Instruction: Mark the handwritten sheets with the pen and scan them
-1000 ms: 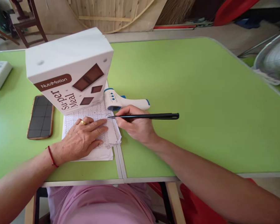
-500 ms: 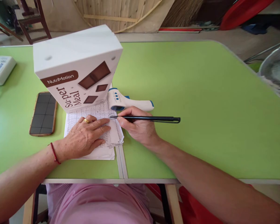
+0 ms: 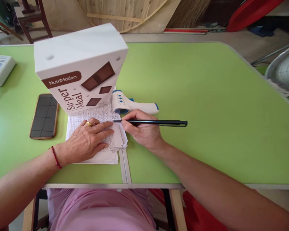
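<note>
Marking a written sheet by pen

Table seam (image 3: 125,166): metal strip, running near to far, partly beneath the papers' right side. A light stroke is advisable over any gap or ridge.

Papers (image 3: 117,138): stacked left of the table's middle, near side; top sheet densely handwritten.

Left hand (image 3: 91,138): palm down on the papers, fingers extended and slightly parted, gripping nothing. Flat, even pressure should pin the top sheet well. Index fingertip lies just beside the pen's tip; a little more clearance leftward would prevent smudging.

Right hand (image 3: 144,131): right of the papers, thumb and fingers pinched round the pen close to its point.

Pen (image 3: 163,122): black, leaning low, tail to the right. Tip at a small drawn loop (image 3: 113,118), sheet's right side; contact cannot be confirmed. A steeper slant would probably give a cleaner line.

Thermometer (image 3: 135,105): white and blue, immediately beyond the right hand; touching or not, cannot tell. Small finger strokes suit the tight space.

Phone (image 3: 44,116): screen up, left of the papers.

Box (image 3: 82,73): white, standing, apparently on the papers' far part; best left unbumped.
</note>
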`<action>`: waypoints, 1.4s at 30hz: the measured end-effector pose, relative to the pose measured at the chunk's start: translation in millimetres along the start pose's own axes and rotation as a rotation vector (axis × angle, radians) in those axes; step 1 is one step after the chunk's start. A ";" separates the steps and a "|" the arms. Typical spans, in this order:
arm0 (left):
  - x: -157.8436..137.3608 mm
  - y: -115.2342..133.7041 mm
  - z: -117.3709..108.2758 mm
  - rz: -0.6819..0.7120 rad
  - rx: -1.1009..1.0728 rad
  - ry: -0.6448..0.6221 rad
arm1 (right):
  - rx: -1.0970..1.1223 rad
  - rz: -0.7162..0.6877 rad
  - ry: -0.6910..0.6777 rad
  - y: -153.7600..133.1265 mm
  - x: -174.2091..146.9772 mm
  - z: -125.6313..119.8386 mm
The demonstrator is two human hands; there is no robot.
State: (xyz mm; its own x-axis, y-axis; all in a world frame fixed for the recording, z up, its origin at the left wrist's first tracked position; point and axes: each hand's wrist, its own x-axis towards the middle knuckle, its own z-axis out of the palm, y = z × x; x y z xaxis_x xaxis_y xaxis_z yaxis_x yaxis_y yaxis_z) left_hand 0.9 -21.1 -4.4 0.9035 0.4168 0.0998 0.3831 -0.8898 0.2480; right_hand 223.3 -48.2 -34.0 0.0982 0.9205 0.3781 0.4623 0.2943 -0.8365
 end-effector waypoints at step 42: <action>-1.2 -3.9 -1.9 0.007 -0.025 -0.005 | 0.006 -0.012 0.051 1.4 0.1 0.4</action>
State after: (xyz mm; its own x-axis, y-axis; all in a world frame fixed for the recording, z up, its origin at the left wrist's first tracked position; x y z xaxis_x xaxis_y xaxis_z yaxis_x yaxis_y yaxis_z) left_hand -2.1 -17.7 -3.7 0.9072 0.4094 0.0972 0.3717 -0.8879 0.2710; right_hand 223.5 -47.6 -35.3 0.1377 0.9028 0.4074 0.4582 0.3066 -0.8343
